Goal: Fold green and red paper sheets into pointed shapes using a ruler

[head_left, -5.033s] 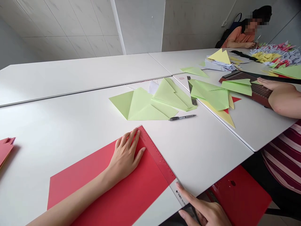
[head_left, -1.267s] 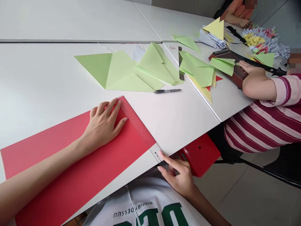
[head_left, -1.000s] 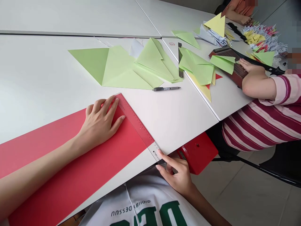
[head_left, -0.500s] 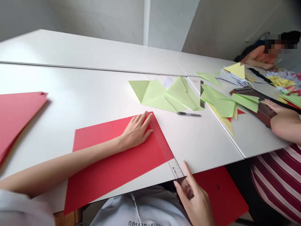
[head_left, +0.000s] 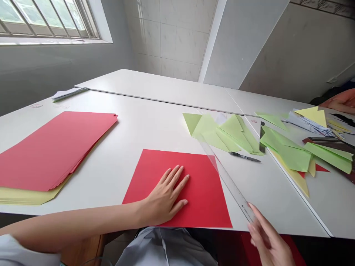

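Observation:
A red sheet of paper (head_left: 202, 192) lies on the white table at its front edge. My left hand (head_left: 166, 195) rests flat on the sheet, fingers spread. At the sheet's right, my right hand (head_left: 267, 232) pinches the near end of a clear ruler (head_left: 231, 183) between thumb and finger. The ruler slants away to the upper left, its far part reaching past the sheet's top right corner. Green paper pieces (head_left: 233, 131) and a black pen (head_left: 244, 157) lie beyond the ruler.
A stack of red sheets (head_left: 61, 147) over yellow ones (head_left: 33, 195) is at the left. Folded white papers (head_left: 69, 93) sit behind it. At the right are more green pieces (head_left: 291, 149), a dark ruler (head_left: 262, 136) and a person's arm (head_left: 340, 101).
The view has swung left. My right hand has moved the ruler off the red sheet's right edge. The sheet has turned and its near edge now runs along the table edge.

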`<action>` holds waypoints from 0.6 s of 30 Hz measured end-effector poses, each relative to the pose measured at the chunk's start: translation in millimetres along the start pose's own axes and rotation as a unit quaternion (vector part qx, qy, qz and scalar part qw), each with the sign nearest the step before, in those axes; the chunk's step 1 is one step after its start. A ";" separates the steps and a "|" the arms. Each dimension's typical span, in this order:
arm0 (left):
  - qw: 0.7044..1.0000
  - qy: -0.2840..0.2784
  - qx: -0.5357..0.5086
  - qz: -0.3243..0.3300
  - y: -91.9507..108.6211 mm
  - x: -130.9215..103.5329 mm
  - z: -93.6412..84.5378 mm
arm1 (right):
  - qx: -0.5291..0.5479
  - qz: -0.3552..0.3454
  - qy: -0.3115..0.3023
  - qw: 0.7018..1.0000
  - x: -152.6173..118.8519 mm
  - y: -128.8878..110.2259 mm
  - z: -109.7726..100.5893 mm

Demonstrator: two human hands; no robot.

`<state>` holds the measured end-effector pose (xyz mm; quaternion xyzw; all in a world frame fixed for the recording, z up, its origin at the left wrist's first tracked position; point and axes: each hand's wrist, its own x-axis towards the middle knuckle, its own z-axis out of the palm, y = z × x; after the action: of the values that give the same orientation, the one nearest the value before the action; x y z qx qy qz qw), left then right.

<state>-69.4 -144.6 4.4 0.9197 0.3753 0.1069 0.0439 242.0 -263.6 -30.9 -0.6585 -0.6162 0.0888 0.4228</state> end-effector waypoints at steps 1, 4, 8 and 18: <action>1.000 -0.001 -0.011 0.018 5.1 6.8 2.2 | 0.007 -0.017 -0.033 0.999 12.0 -1.5 0.8; 0.997 0.011 -0.044 0.069 17.6 28.4 10.0 | 0.000 -0.092 -0.146 0.985 52.5 -7.2 7.9; 0.990 0.052 -0.085 0.103 19.5 46.1 13.0 | -0.072 -0.181 -0.198 0.961 105.9 -5.4 11.9; 0.987 0.079 -0.060 0.129 -37.8 40.1 -4.3 | -0.318 -0.112 -0.079 0.938 228.4 67.5 4.9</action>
<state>-68.2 -89.5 9.2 0.9447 0.2489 0.2064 0.0555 340.0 -51.1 13.3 -0.6760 -0.7136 -0.1083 0.1484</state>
